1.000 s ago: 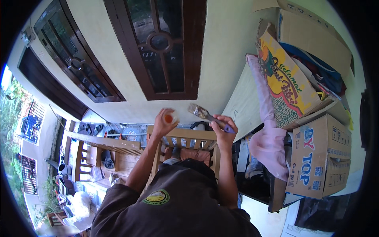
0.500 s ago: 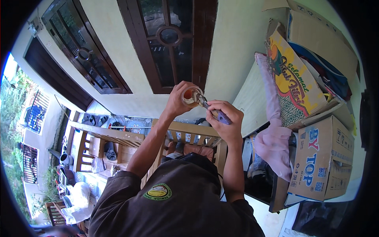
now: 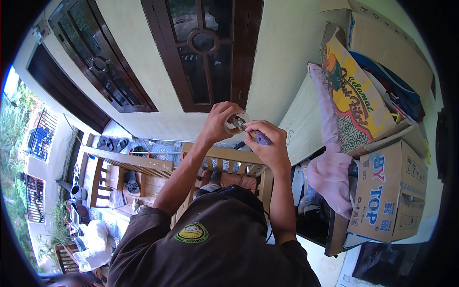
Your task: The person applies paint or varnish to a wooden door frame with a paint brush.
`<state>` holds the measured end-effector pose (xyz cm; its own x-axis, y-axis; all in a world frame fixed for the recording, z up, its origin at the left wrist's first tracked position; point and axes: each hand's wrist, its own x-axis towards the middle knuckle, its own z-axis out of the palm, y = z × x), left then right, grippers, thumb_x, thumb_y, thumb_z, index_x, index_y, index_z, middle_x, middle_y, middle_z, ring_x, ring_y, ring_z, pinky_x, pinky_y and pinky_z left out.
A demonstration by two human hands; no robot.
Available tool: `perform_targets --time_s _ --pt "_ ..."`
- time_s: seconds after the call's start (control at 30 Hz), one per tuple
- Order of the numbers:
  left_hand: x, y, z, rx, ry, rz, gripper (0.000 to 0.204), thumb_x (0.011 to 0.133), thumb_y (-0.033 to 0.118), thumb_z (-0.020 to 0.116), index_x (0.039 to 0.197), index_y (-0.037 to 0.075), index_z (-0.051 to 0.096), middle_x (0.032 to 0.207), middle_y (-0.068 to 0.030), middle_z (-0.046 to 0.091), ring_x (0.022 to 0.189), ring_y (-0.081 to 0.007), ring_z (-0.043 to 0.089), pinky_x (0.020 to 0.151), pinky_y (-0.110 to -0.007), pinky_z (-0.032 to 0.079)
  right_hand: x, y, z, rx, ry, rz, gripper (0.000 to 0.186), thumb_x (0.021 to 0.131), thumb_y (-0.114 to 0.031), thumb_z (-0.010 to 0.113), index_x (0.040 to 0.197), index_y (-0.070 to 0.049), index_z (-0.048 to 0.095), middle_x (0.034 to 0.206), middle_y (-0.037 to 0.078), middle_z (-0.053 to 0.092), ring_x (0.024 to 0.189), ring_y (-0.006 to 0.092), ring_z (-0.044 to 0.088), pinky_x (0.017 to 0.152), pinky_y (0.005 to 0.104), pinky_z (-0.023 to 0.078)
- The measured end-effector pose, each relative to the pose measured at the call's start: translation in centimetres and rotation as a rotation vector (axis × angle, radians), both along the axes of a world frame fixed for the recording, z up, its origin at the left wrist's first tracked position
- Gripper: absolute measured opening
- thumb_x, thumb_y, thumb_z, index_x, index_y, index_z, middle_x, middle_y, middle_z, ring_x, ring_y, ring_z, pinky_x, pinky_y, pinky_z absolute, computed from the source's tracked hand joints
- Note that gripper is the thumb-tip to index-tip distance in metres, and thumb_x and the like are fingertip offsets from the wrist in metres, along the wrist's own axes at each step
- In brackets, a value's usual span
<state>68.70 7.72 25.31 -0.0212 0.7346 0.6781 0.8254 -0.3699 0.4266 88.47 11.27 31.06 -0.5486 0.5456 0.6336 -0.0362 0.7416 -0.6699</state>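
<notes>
My left hand (image 3: 218,122) is wrapped round a small clear cup (image 3: 243,116) held up in front of the wall, its mouth tilted toward me. Some brownish liquid shows inside it. In my right hand (image 3: 273,143) is a paintbrush with a purplish handle (image 3: 262,139), gripped between thumb and fingers. The brush's head reaches into the cup's mouth, and its bristles are partly hidden there. Both hands are close together at chest height, over a wooden chair (image 3: 229,152).
A wooden-framed window (image 3: 205,48) is in the wall ahead. On the right, a cardboard box (image 3: 389,191), a pink cloth (image 3: 330,177) and a yellow printed carton (image 3: 356,91) are piled up. A wooden bench (image 3: 129,160) stands on the left, with sandals (image 3: 112,143) behind it.
The paintbrush has moved left and its head has gone deeper into the cup. My left hand has shifted slightly right and down with the cup.
</notes>
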Motion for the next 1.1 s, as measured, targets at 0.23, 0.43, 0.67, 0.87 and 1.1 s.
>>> perform_targets --time_s 0.23,0.43,0.67,0.87,1.1 --pt "0.5 0.2 -0.2 -0.006 -0.261 -0.027 0.052 0.057 0.012 0.083 0.105 0.007 0.064 0.102 -0.0093 0.063 0.096 -0.0303 0.061 0.084 -0.038 0.049 0.8 0.4 -1.1 -0.034 0.120 -0.020 0.021 0.072 0.004 0.074 0.090 0.000 0.066 0.094 0.012 0.071 0.081 0.0206 0.070 0.075 0.0307 0.055" --pt "0.5 0.6 -1.1 0.031 -0.384 0.023 0.048 0.060 0.013 0.083 0.102 0.001 0.063 0.098 -0.0121 0.064 0.088 -0.0282 0.064 0.078 -0.033 0.052 0.2 1.7 -6.5 -0.871 0.601 -0.104 0.023 0.080 0.007 0.069 0.098 -0.002 0.059 0.108 0.015 0.066 0.084 0.0153 0.067 0.072 0.0322 0.062" --pt "1.3 3.2 -1.2 -0.056 -0.484 -0.007 0.048 0.065 0.011 0.085 0.106 0.001 0.062 0.102 -0.0082 0.063 0.094 -0.0184 0.064 0.084 -0.029 0.051 0.3 4.1 -9.8 -1.252 0.896 0.028 0.026 0.086 -0.004 0.066 0.110 -0.005 0.057 0.107 0.012 0.066 0.090 0.0197 0.070 0.074 0.0305 0.061" --pt "0.0 5.4 -3.1 -0.138 -0.567 0.030 0.049 0.066 0.009 0.085 0.110 0.003 0.061 0.102 -0.0054 0.063 0.095 -0.0138 0.063 0.084 -0.028 0.051 -1.6 5.3 -10.2 -1.233 0.715 -0.179 0.031 0.087 -0.006 0.065 0.117 -0.002 0.057 0.098 0.011 0.067 0.091 0.0227 0.070 0.074 0.0318 0.060" --pt "-2.6 11.3 -1.1 0.056 -0.595 0.042 0.048 0.065 0.011 0.084 0.107 0.002 0.064 0.095 -0.0057 0.062 0.081 -0.0132 0.062 0.072 -0.026 0.053 -4.9 8.7 -8.1 -1.143 0.723 -0.035 0.028 0.093 -0.017 0.063 0.119 -0.007 0.058 0.105 0.014 0.069 0.093 0.0229 0.070 0.073 0.0322 0.058"
